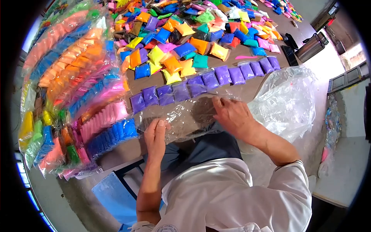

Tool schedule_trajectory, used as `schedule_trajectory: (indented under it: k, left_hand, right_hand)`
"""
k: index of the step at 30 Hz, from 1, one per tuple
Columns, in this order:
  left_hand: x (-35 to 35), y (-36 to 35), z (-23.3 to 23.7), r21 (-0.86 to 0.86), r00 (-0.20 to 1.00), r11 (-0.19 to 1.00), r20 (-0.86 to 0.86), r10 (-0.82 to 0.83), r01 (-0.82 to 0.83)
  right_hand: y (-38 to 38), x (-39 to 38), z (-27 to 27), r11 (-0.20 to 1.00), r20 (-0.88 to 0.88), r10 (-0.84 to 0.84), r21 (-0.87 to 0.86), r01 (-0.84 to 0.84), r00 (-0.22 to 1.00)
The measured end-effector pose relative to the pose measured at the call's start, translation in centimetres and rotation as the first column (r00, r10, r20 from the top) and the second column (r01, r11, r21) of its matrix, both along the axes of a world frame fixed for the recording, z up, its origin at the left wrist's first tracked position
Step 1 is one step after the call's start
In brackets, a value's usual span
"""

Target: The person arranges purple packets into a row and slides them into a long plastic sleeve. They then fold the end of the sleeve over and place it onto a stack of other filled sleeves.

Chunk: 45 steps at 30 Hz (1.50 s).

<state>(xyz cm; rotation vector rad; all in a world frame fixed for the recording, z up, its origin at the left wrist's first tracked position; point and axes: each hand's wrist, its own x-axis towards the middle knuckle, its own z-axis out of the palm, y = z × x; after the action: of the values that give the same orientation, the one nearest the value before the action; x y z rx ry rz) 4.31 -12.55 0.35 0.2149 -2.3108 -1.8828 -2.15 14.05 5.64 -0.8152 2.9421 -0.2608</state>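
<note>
A clear plastic bag is stretched across the near edge of the table, partly overlapping a row of purple packets. My left hand pinches the bag's left end between thumb and fingers. Toward the bag's right side, my right hand has its fingertips closed on the film. The purple packets lie side by side in a long line just beyond both hands. To the right of my right hand, more crumpled clear plastic spreads over the table corner.
Bagged rows of coloured packets are stacked at the left, with blue packets nearest me. A heap of loose mixed packets covers the far table. A pink strip and a metal flask are at the right. A blue stool stands below.
</note>
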Motion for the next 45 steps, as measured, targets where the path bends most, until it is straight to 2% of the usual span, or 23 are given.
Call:
schedule_trajectory:
  k: [3,4,6,8,12,14,17,19,22,23,24,25,27,28,29,30,32,35,37,38,40,41,45]
  left_hand:
    - [0.7,0.1,0.6,0.032,0.994,0.999,0.106,-0.03,0.026]
    - [0.8,0.1,0.2,0.032,0.994,0.999,0.104,-0.03,0.027]
    - [0.5,0.3,-0.6,-0.159,0.98,0.985,-0.176,-0.091,0.063]
    - [0.4,0.2,-0.4,-0.143,0.977,0.983,-0.164,-0.135,0.112]
    - [0.6,0.3,-0.9,-0.16,0.972,0.982,-0.194,-0.129,0.098]
    - [0.5,0.5,-0.9,-0.145,0.971,0.983,-0.197,-0.137,0.109]
    - [0.6,0.5,-0.4,-0.154,0.972,0.979,-0.177,-0.157,0.131]
    - [0.8,0.4,-0.2,-0.056,0.987,0.992,-0.102,-0.121,0.115]
    - [0.9,0.6,0.3,-0.068,0.988,0.991,-0.096,-0.119,0.112]
    - [0.4,0.2,-0.7,-0.183,0.942,0.974,-0.282,-0.182,0.134]
    - [0.3,0.2,-0.8,-0.175,0.938,0.974,-0.288,-0.191,0.145]
    - [0.5,0.3,-0.6,-0.152,0.955,0.98,-0.246,-0.165,0.13]
    - [0.7,0.2,0.0,-0.128,0.963,0.978,-0.193,-0.185,0.163]
    - [0.7,0.3,-0.1,-0.123,0.962,0.978,-0.198,-0.189,0.167]
    - [0.7,0.2,-0.1,-0.112,0.96,0.98,-0.207,-0.187,0.166]
    - [0.7,0.2,-0.1,-0.103,0.959,0.981,-0.217,-0.184,0.165]
    - [0.6,0.2,-0.4,-0.094,0.953,0.981,-0.239,-0.186,0.168]
    - [0.6,0.2,-0.7,-0.061,0.957,0.986,-0.24,-0.164,0.154]
    - [0.7,0.3,-0.7,-0.039,0.964,0.989,-0.221,-0.146,0.141]
    - [0.7,0.3,-0.6,-0.053,0.967,0.99,-0.212,-0.142,0.133]
    - [0.7,0.3,-0.7,-0.066,0.971,0.99,-0.199,-0.135,0.124]
    - [0.7,0.2,-0.8,-0.072,0.97,0.989,-0.201,-0.14,0.128]
    - [0.7,0.4,-0.3,-0.041,0.976,0.991,-0.175,-0.132,0.126]
  right_hand:
    - [-0.6,0.3,-0.8,0.997,-0.037,0.069,0.037,-0.068,0.997]
    - [-0.8,0.4,-1.3,0.999,-0.124,0.053,0.008,-0.052,0.991]
    - [-1.0,0.3,-1.0,0.999,-0.221,0.034,-0.019,-0.039,0.975]
    - [-1.1,0.4,0.5,0.999,0.009,-0.017,-0.04,0.017,1.0]
    - [-3.0,1.5,0.8,0.993,0.027,0.085,-0.079,-0.082,0.996]
    - [-4.6,1.6,-0.1,0.919,0.013,0.315,-0.254,-0.301,0.949]
    - [-7.6,1.5,-3.0,0.885,-0.044,0.317,-0.344,-0.313,0.947]
    - [-8.6,1.7,-3.6,0.895,-0.04,0.304,-0.33,-0.299,0.952]
    - [-7.4,2.2,-1.6,0.886,-0.094,0.312,-0.332,-0.325,0.946]
    - [-6.3,2.3,0.4,0.836,0.065,0.433,-0.403,-0.373,0.899]
    - [-5.1,2.3,2.3,0.779,0.213,0.548,-0.482,-0.401,0.809]
    - [-3.4,2.4,3.5,0.685,0.11,0.565,-0.616,-0.39,0.818]
    - [0.6,1.1,5.6,0.687,-0.048,0.351,-0.665,-0.292,0.935]
    - [2.6,-0.4,4.0,0.562,-0.169,0.109,-0.803,-0.201,0.98]
    - [6.4,-2.6,4.6,0.6,-0.057,0.006,-0.798,-0.049,0.998]
    - [8.5,-5.1,3.8,0.549,-0.071,-0.292,-0.829,0.106,0.954]
    - [13.4,-10.0,4.1,0.634,-0.196,-0.563,-0.725,0.268,0.803]
    - [20.7,-15.5,0.5,0.717,-0.324,-0.641,-0.575,0.393,0.696]
    - [22.7,-17.0,-0.4,0.708,-0.181,-0.7,-0.303,0.638,0.691]
    - [23.2,-17.5,-1.1,0.71,-0.181,-0.698,-0.302,0.636,0.693]
    - [23.8,-18.2,-2.3,0.783,-0.089,-0.62,-0.121,0.61,0.779]
    - [24.0,-18.6,-3.0,0.749,-0.121,-0.662,-0.068,0.659,0.74]
    - [25.0,-18.6,-3.0,0.749,-0.056,-0.663,-0.032,0.662,0.747]
